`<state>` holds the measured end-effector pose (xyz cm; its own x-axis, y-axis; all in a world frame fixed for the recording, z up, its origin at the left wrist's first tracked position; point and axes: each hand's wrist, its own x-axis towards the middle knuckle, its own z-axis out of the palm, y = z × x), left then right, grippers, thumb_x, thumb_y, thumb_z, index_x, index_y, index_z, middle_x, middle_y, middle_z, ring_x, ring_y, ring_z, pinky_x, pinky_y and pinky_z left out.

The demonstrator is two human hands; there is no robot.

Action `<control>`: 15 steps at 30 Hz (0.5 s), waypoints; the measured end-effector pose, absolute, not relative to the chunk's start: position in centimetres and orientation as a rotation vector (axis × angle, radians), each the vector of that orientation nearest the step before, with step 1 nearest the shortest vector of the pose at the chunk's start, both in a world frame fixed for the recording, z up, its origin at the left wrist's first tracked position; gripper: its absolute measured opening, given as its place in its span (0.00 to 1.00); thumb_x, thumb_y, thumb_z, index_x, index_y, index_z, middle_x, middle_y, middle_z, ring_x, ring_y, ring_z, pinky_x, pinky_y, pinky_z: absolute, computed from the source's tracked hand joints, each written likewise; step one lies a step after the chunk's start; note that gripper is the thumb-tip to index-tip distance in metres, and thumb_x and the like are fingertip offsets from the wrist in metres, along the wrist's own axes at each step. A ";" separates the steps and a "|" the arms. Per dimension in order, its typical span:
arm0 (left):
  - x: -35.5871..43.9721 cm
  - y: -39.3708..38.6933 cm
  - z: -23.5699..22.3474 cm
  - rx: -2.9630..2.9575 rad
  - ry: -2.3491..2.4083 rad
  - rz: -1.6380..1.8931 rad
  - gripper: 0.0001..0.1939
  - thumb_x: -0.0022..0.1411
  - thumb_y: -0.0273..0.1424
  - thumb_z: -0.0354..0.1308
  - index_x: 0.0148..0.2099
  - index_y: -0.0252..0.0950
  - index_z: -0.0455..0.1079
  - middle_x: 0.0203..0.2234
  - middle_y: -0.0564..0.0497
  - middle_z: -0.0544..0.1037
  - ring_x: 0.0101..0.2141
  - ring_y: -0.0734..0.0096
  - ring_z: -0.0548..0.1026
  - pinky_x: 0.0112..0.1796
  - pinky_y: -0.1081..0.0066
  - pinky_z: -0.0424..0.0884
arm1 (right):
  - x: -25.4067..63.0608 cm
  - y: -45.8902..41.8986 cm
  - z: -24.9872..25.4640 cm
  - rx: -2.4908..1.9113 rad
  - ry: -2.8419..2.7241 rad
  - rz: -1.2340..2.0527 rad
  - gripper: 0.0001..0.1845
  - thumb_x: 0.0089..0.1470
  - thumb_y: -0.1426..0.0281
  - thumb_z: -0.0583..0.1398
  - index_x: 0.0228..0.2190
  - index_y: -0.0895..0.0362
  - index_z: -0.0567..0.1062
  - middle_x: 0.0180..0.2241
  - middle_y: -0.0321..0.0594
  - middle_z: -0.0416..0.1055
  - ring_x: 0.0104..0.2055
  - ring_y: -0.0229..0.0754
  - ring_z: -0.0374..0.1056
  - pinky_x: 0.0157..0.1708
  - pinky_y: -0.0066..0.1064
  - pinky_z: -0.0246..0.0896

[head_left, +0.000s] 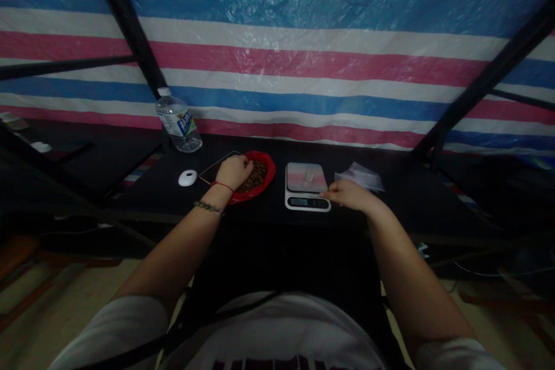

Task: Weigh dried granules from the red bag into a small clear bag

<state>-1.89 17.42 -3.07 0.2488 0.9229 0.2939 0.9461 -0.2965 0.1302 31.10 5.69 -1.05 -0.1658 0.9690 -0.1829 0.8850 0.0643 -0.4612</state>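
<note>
My left hand (235, 171) reaches into a red bag (265, 167) of small dark brown pieces, fingers curled in among them; whether it grips any is hidden. A small kitchen scale (306, 186) with a pale platform and a dark display stands just right of the bag. My right hand (348, 193) rests on the black table at the scale's front right corner, fingers touching its edge, holding nothing I can see.
A water bottle (177, 124) stands at the back left. A white oval object (188, 178) and a dark flat tablet (214, 169) lie left of the bag. Clear plastic bags (361, 176) lie right of the scale. Black frame bars and a striped tarp stand behind the black table (411, 199).
</note>
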 end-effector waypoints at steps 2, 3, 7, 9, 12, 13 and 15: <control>-1.8 17.5 -3.1 -2.430 -1.812 -0.472 0.23 0.64 0.42 0.43 0.38 0.33 0.75 0.33 0.40 0.78 0.35 0.59 0.76 0.39 0.65 0.70 | 31.3 6.1 -1.2 -1.888 -2.093 0.543 0.20 0.52 0.55 0.56 0.23 0.58 0.74 0.20 0.38 0.70 0.23 0.39 0.66 0.25 0.30 0.56; -1.7 17.5 -3.0 -2.431 -1.815 -0.463 0.23 0.64 0.42 0.43 0.38 0.33 0.75 0.33 0.40 0.78 0.35 0.60 0.76 0.39 0.66 0.70 | 31.4 6.3 -1.5 -1.883 -2.013 0.459 0.18 0.53 0.57 0.56 0.26 0.58 0.76 0.24 0.40 0.73 0.27 0.41 0.68 0.28 0.30 0.59; -1.4 17.5 -3.1 -2.436 -1.846 -0.423 0.22 0.63 0.41 0.45 0.37 0.33 0.75 0.32 0.40 0.79 0.35 0.59 0.77 0.39 0.65 0.70 | 32.0 7.6 -4.0 -1.872 -1.678 0.443 0.30 0.50 0.62 0.59 0.53 0.62 0.67 0.53 0.54 0.67 0.51 0.50 0.67 0.49 0.39 0.62; -1.4 17.4 -3.1 -2.436 -1.856 -0.411 0.22 0.63 0.41 0.44 0.37 0.33 0.75 0.32 0.40 0.79 0.35 0.57 0.77 0.39 0.65 0.71 | 32.2 8.0 -5.6 -1.813 -1.684 0.598 0.48 0.44 0.62 0.65 0.62 0.61 0.54 0.62 0.55 0.55 0.60 0.53 0.59 0.56 0.42 0.56; -1.6 17.3 -3.1 -2.426 -1.857 -0.405 0.22 0.63 0.42 0.44 0.37 0.33 0.75 0.33 0.40 0.79 0.36 0.57 0.77 0.39 0.64 0.71 | 32.2 8.3 -7.4 -1.673 -1.741 0.784 0.64 0.38 0.61 0.69 0.65 0.58 0.37 0.65 0.53 0.46 0.64 0.53 0.51 0.60 0.42 0.52; -1.7 17.3 -3.1 -2.420 -1.859 -0.401 0.23 0.63 0.42 0.44 0.37 0.33 0.75 0.33 0.40 0.79 0.36 0.57 0.77 0.39 0.64 0.71 | 32.2 8.3 -7.8 -1.650 -1.737 0.808 0.66 0.38 0.60 0.69 0.65 0.58 0.34 0.65 0.53 0.47 0.64 0.52 0.51 0.60 0.42 0.52; -1.9 17.3 -2.9 -2.411 -1.869 -0.387 0.22 0.63 0.42 0.44 0.38 0.34 0.75 0.33 0.40 0.79 0.36 0.58 0.77 0.39 0.65 0.71 | 32.0 8.1 -8.2 -1.629 -1.721 0.824 0.66 0.41 0.60 0.68 0.65 0.58 0.30 0.64 0.53 0.51 0.63 0.51 0.55 0.60 0.43 0.53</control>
<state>-1.90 17.29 -2.92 0.2305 0.9437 0.2371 0.9604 -0.2599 0.1009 32.01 8.13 -8.17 -0.0450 0.9988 0.0205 0.6107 0.0437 -0.7907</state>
